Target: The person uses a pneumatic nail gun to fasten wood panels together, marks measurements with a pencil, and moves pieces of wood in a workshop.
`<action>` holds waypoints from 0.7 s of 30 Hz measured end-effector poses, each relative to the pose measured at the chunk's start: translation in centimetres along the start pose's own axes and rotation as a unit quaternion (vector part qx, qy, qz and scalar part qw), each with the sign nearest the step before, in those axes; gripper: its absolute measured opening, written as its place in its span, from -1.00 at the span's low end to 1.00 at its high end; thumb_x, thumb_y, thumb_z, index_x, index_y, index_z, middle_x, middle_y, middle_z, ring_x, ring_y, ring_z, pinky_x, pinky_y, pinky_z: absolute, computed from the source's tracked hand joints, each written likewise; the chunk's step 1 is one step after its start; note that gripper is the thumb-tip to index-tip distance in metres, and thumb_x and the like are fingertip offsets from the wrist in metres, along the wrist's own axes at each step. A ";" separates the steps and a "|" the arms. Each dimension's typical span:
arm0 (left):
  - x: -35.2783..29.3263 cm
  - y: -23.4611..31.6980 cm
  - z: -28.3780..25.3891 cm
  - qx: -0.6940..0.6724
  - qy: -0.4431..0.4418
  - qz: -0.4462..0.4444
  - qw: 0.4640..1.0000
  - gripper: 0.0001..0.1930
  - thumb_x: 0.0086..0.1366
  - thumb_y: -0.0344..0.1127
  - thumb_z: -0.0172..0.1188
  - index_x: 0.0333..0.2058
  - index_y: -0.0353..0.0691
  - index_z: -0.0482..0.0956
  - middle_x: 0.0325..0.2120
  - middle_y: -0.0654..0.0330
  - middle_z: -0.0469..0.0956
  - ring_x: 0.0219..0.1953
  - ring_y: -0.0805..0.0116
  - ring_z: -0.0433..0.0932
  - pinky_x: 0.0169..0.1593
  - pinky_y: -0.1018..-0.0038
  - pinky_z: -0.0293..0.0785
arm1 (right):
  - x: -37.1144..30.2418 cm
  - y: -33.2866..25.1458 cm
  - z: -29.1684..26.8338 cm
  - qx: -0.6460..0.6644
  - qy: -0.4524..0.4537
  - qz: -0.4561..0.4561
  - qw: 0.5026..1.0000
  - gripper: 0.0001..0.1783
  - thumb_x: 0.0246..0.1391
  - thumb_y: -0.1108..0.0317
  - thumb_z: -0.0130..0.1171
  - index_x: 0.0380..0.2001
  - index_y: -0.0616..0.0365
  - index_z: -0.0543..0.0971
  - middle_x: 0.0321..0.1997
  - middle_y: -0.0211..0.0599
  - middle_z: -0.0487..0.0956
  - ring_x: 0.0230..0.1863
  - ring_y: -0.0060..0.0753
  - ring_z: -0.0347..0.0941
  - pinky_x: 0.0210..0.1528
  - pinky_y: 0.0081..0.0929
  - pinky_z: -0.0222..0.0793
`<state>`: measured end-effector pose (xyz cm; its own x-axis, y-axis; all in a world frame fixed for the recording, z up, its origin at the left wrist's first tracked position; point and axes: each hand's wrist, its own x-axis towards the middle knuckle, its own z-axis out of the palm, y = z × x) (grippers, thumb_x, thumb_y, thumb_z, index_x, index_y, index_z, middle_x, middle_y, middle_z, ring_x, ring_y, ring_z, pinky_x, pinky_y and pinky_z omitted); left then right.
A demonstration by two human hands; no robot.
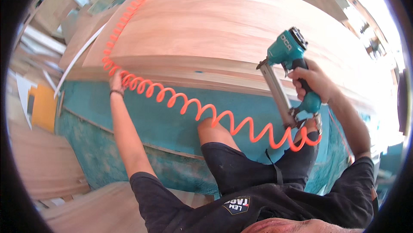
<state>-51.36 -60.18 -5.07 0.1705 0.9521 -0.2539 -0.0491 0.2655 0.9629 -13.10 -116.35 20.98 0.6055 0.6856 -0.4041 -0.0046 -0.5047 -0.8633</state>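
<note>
A teal and black pneumatic nail gun (292, 56) is raised on the right, with my right hand (313, 80) wrapped round its black grip. Its long silver magazine (276, 91) slants down toward my knee. From the base of the handle, a coiled orange air hose (187, 104) stretches leftward across my lap. My left hand (116, 81) is closed round the hose near the left front edge of the stacked wooden sheets (185, 22). Beyond that hand, the coils run up over the sheets to the far side.
The sheets lie on a teal work surface (163, 123) in front of my legs. A thin white strip (81, 56) leans by their left edge. On the left are a yellow piece (44, 108) and wooden panels (49, 164). Timber pieces (322, 5) lie at the back.
</note>
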 end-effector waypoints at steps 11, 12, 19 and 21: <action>-13.5 29.3 19.0 -0.135 -0.311 0.229 0.913 -0.68 0.49 -0.06 0.11 0.01 -0.17 0.57 -0.05 0.23 0.61 -0.16 0.46 0.57 -0.02 0.38 0.55 | -11.1 12.3 -0.4 0.281 0.100 -0.183 0.937 -0.74 0.19 0.52 0.22 -0.09 0.33 0.43 -0.58 -0.35 0.49 -0.65 -0.52 0.46 -0.60 -0.50 0.36; -18.7 29.4 23.3 -0.086 -0.401 0.272 0.871 -0.56 0.52 0.00 0.06 0.15 -0.21 0.48 0.10 0.19 0.54 0.00 0.41 0.54 0.13 0.33 0.49 | -12.0 12.5 -0.7 0.289 0.117 -0.183 0.932 -0.76 0.20 0.53 0.22 -0.12 0.32 0.43 -0.61 -0.33 0.48 -0.66 -0.49 0.44 -0.60 -0.48 0.36; -24.3 13.3 43.6 0.169 -0.539 0.321 0.760 -0.31 0.59 0.10 -0.15 0.42 -0.35 0.19 0.34 -0.11 0.36 0.34 0.12 0.42 0.38 0.17 0.34 | -18.7 15.7 -2.5 0.277 0.330 -0.136 0.892 -0.83 0.13 0.50 0.27 -0.26 0.26 0.47 -0.61 -0.34 0.51 -0.67 -0.52 0.45 -0.62 -0.53 0.32; -25.4 7.3 46.3 0.258 -0.447 0.424 0.744 -0.37 0.62 0.03 -0.19 0.38 -0.39 0.25 0.29 -0.13 0.43 0.29 0.02 0.48 0.38 0.18 0.33 | -21.9 16.6 -3.6 0.256 0.429 -0.109 0.860 -0.81 0.11 0.47 0.29 -0.27 0.25 0.48 -0.62 -0.38 0.51 -0.67 -0.56 0.44 -0.62 -0.56 0.30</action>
<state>-10.52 -89.39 12.68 0.8913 0.2022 0.4059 -0.1666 -0.6867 0.7077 -23.54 -141.66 16.58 0.9993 -0.0148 -0.0344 -0.0339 0.0339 -0.9989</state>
